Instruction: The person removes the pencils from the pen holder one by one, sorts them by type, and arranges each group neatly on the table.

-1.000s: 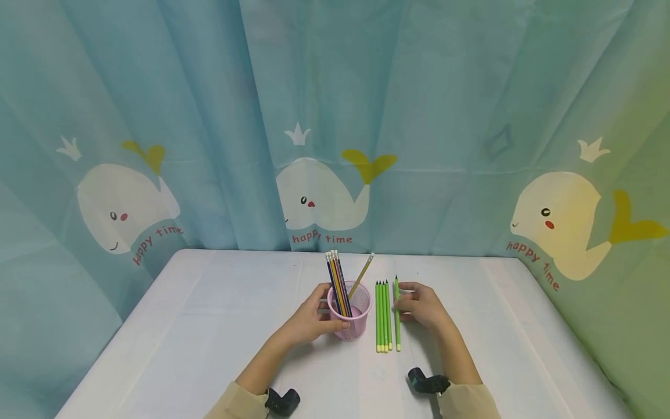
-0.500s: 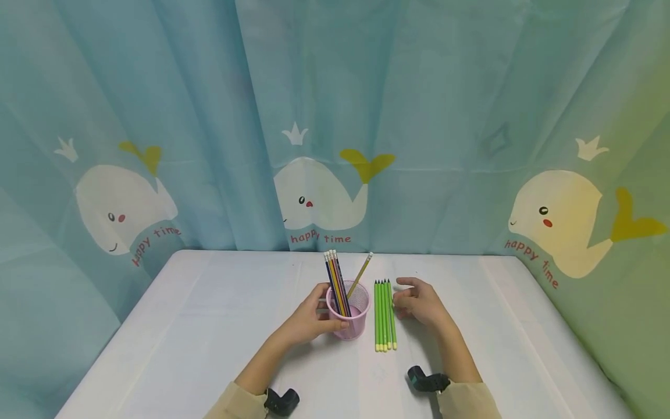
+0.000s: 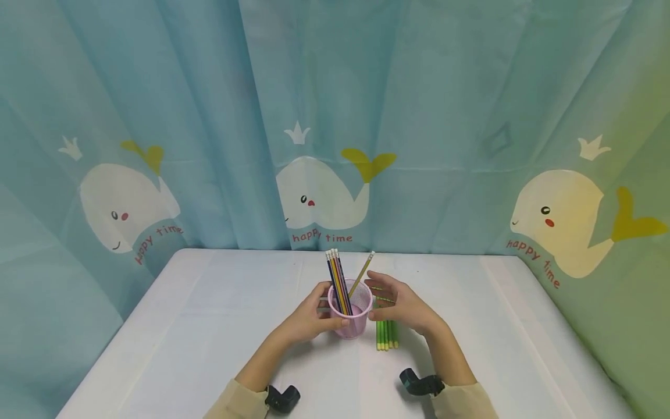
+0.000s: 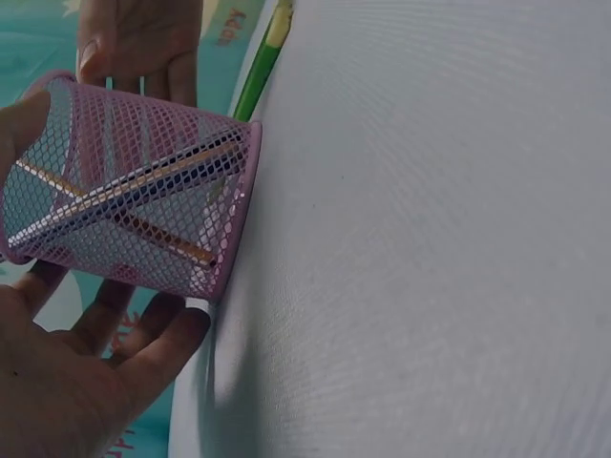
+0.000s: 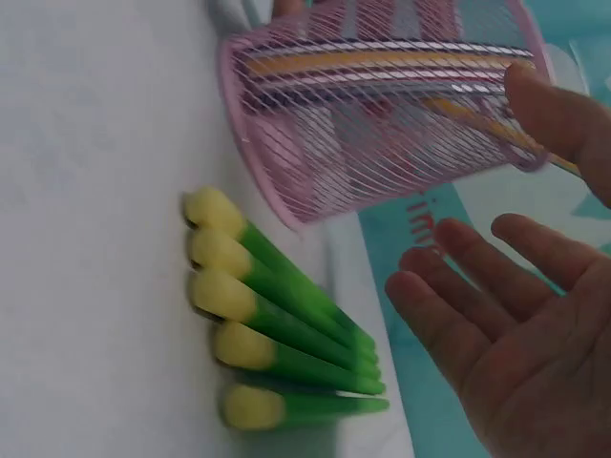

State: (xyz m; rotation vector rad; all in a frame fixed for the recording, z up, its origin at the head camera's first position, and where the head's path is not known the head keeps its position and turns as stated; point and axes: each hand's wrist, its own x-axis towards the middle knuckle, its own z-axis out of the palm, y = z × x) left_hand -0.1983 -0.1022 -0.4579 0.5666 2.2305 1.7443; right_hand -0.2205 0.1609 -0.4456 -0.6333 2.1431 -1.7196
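A pink mesh cup [image 3: 349, 317] stands at the table's middle with several dark and yellow pencils [image 3: 337, 279] upright in it. My left hand [image 3: 323, 307] grips the cup from its left, thumb at the front and fingers behind. In the left wrist view the cup [image 4: 134, 181] sits between the thumb and fingers of that hand [image 4: 105, 334]. My right hand [image 3: 379, 299] is spread flat beside the cup's right wall, over a row of green pencils [image 3: 386, 337]. The right wrist view shows its bare palm [image 5: 496, 324] next to the cup [image 5: 382, 105] and the green pencils [image 5: 277, 334].
The white table [image 3: 220, 326] ends at a blue whale-print curtain [image 3: 324, 145] that hangs along the back and both sides. Black wrist cameras [image 3: 419, 384] sit on both forearms near the front edge.
My right hand pushed the apart green pencil into the row, then moved left over the pencils to the cup's right side. The left hand stayed on the cup.
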